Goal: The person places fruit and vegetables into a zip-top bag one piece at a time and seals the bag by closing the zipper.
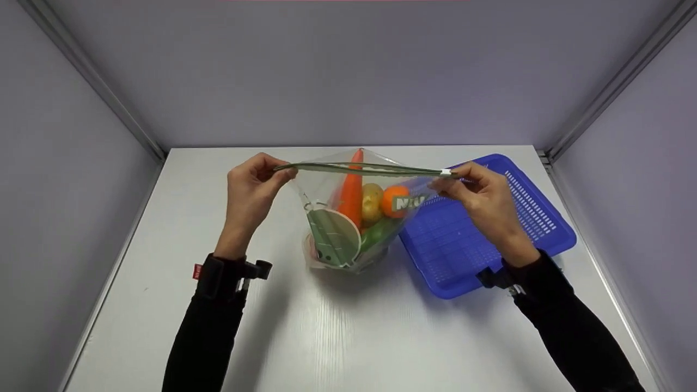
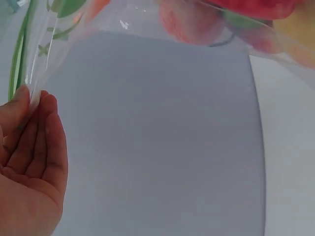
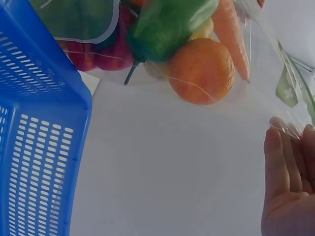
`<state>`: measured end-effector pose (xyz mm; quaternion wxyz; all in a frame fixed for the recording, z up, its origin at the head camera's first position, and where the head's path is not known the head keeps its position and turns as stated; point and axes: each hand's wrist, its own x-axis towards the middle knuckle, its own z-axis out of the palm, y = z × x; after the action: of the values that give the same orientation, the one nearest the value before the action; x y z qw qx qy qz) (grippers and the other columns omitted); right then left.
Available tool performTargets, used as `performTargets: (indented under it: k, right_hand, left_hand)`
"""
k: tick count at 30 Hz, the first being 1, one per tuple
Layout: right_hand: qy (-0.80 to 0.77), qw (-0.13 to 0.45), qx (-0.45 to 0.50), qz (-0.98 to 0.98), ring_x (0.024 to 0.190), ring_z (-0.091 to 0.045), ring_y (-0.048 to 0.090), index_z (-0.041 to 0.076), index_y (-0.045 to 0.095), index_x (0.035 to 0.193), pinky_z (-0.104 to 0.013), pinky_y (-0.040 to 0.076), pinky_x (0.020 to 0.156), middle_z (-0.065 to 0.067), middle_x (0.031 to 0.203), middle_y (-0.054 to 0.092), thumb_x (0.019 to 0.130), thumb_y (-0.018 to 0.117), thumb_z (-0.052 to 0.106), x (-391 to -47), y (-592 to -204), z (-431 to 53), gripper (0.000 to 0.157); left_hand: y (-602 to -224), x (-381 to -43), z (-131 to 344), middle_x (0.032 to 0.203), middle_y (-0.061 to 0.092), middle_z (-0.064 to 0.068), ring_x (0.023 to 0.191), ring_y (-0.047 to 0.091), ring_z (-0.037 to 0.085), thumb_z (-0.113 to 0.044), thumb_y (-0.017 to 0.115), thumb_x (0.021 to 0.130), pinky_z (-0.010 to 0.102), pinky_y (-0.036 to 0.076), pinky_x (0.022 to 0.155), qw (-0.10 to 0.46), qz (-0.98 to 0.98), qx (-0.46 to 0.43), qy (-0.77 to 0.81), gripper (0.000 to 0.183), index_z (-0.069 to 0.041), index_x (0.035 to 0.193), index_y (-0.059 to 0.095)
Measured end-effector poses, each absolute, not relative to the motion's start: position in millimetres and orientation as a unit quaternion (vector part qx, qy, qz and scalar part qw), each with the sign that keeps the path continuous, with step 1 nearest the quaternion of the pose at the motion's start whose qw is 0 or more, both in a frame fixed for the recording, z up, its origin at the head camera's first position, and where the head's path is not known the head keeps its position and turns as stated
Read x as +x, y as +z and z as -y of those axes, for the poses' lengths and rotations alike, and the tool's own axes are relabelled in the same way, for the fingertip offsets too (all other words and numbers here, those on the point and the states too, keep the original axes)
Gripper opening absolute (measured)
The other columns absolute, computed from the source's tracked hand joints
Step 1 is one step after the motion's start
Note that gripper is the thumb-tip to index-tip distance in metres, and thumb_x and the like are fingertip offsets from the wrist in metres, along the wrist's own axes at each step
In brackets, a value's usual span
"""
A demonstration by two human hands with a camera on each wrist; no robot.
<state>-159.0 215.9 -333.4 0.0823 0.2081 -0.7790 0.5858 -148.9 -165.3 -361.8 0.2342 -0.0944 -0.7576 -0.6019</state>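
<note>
A clear zip bag with green print hangs upright between my hands, its mouth stretched sideways. My left hand pinches the left end of the green zip strip between thumb and fingers. At the other end, next to the white slider, my right hand pinches the bag's top corner. Inside the bag are a carrot, a yellow potato-like piece, an orange and a green pepper. Several red pieces show low in the bag.
A blue perforated basket lies at an angle on the white table, right of the bag and beneath my right hand. Grey panels enclose the table at the back and both sides.
</note>
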Motion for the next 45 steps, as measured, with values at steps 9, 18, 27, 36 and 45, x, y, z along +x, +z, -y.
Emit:
performTargets:
  k: [9, 18, 27, 36, 45]
  right_hand:
    - [0.559, 0.087, 0.203, 0.799, 0.087, -0.012, 0.075, -0.006, 0.072, 0.11, -0.025, 0.061, 0.078, -0.014, 0.101, 0.075, 0.096, 0.069, -0.005, -156.0, -350.9, -204.4, 0.014]
    - [0.526, 0.12, 0.27, 0.797, 0.094, -0.012, 0.075, -0.006, 0.069, 0.114, -0.021, 0.059, 0.079, -0.014, 0.103, 0.076, 0.097, 0.069, -0.002, -148.2, -351.0, -202.0, 0.018]
    - [0.511, 0.147, 0.281, 0.799, 0.089, -0.011, 0.074, -0.005, 0.073, 0.106, -0.019, 0.059, 0.076, -0.01, 0.1, 0.078, 0.1, 0.065, -0.002, -149.7, -349.4, -199.2, 0.01]
    - [0.525, 0.14, 0.273, 0.794, 0.088, -0.012, 0.075, -0.004, 0.075, 0.104, -0.022, 0.06, 0.077, -0.008, 0.098, 0.078, 0.099, 0.068, 0.0, -151.1, -345.5, -197.3, 0.009]
    - [0.544, 0.149, 0.283, 0.776, 0.09, -0.014, 0.076, -0.004, 0.073, 0.11, -0.027, 0.061, 0.078, -0.011, 0.098, 0.077, 0.097, 0.068, -0.003, -151.9, -346.2, -192.0, 0.013]
  left_hand:
    - [-385.2, -154.3, 167.3, 0.089, 0.076, 0.012, 0.084, 0.074, 0.027, -0.01, 0.082, 0.09, 0.022, 0.057, 0.076, 0.179, 0.768, -0.035, -0.614, 0.018, 0.003, 0.097, 0.074]
    - [-394.9, -151.1, 166.5, 0.092, 0.075, 0.014, 0.081, 0.072, 0.011, -0.01, 0.082, 0.091, 0.022, 0.058, 0.076, 0.184, 0.765, -0.024, -0.617, 0.02, 0.004, 0.102, 0.072]
    - [-388.7, -142.1, 157.2, 0.126, 0.065, 0.012, 0.118, 0.062, 0.019, -0.005, 0.073, 0.092, 0.035, 0.053, 0.095, 0.198, 0.766, -0.062, -0.608, 0.036, 0.001, 0.127, 0.064]
    - [-357.1, -127.0, 105.2, 0.142, 0.048, 0.023, 0.143, 0.039, 0.041, -0.016, 0.077, 0.088, 0.054, 0.033, 0.119, 0.427, 0.789, -0.213, -0.387, 0.037, -0.003, 0.121, 0.066]
    - [-315.9, -132.8, 40.5, 0.133, 0.061, 0.017, 0.129, 0.057, 0.035, -0.03, 0.075, 0.097, 0.043, 0.047, 0.11, 0.339, 0.849, -0.334, -0.229, 0.038, -0.005, 0.126, 0.069]
